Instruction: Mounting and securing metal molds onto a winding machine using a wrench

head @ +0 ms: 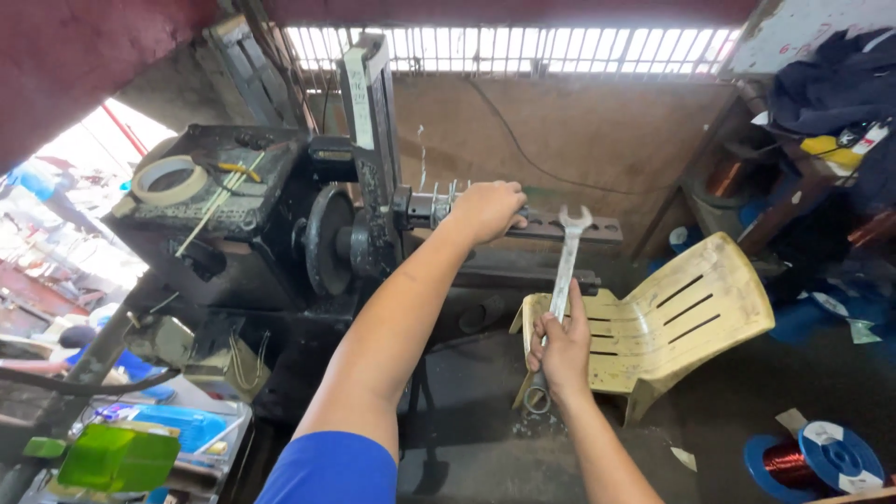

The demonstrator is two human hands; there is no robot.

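Blue sleeve [327, 471], lowest in frame. Black winding machine [308, 224]: left hand [485, 210] closed over its spindle [431, 205]. Combination wrench [563, 280]: right hand [560, 350] grips the shank, open end up, beside the spindle. Judgement: seat the wrench squarely before turning.

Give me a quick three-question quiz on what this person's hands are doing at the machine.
1. True or false: the right hand holds a combination wrench upright, open end up.
2. What does the left hand rest on?
A. the roll of tape
B. the shaft of the black machine
C. the plastic chair
3. Which thing lies tipped over below the wrench?

Key:
1. True.
2. B; it grips the metal shaft.
3. The cream plastic chair.
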